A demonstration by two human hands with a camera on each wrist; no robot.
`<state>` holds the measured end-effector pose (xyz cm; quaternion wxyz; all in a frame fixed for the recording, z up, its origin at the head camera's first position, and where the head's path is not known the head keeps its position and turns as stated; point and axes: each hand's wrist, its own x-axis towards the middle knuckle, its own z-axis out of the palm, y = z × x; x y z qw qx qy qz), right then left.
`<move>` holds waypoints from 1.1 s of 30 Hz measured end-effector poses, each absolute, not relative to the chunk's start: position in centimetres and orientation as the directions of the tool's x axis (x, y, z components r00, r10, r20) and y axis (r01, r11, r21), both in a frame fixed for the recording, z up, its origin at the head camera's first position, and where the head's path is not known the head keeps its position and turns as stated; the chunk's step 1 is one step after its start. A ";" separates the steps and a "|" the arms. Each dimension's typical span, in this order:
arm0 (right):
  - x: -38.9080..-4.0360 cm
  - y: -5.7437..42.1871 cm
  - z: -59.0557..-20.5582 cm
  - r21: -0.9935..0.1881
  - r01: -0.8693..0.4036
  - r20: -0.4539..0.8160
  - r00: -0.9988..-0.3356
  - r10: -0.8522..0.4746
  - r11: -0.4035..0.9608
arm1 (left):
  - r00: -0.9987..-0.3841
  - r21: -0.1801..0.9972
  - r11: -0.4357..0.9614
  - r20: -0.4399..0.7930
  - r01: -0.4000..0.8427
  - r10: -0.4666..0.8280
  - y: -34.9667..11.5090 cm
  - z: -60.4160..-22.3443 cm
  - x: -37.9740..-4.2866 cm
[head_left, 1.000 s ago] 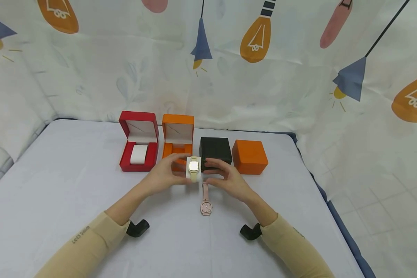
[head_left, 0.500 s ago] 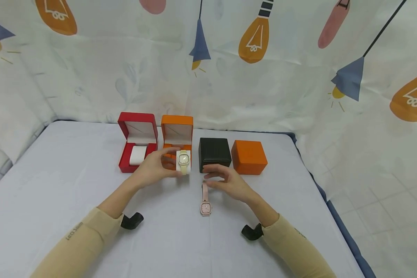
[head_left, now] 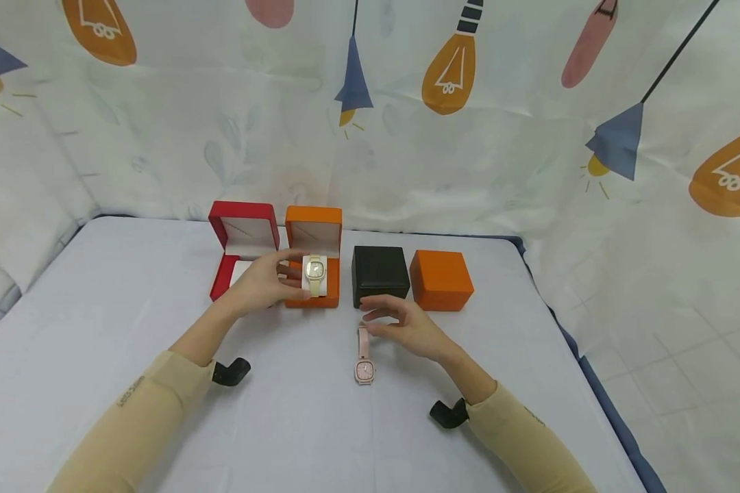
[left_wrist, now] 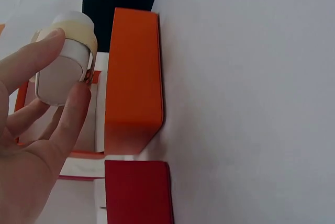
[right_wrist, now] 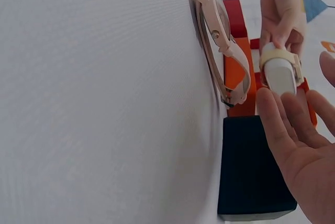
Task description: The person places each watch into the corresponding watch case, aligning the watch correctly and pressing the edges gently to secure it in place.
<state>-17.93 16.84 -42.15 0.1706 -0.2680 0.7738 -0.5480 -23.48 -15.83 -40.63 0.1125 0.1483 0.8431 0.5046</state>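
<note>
left sleeve (head_left: 137,404): small dark lettering along the forearm; it reads about as "Lets Slim", the letters are tilted and a little blurred
right sleeve (head_left: 524,428): a small dark mark near the cuff; too small to read
cream watch (head_left: 314,270): the dial shows no digits that can be read
pink watch (head_left: 364,370): dial too small; nothing readable

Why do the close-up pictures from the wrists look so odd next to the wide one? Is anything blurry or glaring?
Head view: even, soft light, sharp, faint shadows, no glare on the cream watch. Left wrist view: the left hand looms large and soft, the open orange box sharper. Right wrist view: turned sideways, the pink watch stretched, the right hand slightly blurred.
</note>
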 end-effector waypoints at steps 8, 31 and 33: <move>-17.8 16.9 -41.9 -0.935 -0.239 0.032 -0.794 -0.607 0.264 | -0.925 0.861 0.485 -0.048 0.153 0.377 -16.2 -40.8 -24.6; -17.9 16.8 -41.7 -0.931 -0.255 0.034 -0.773 -0.633 0.261 | -0.912 0.726 0.645 -0.063 0.237 0.405 -15.8 -41.5 -26.2; -17.9 16.8 -41.7 -0.933 -0.261 0.045 -0.767 -0.641 0.247 | -0.910 0.713 0.655 -0.058 0.250 0.410 -15.7 -41.5 -26.2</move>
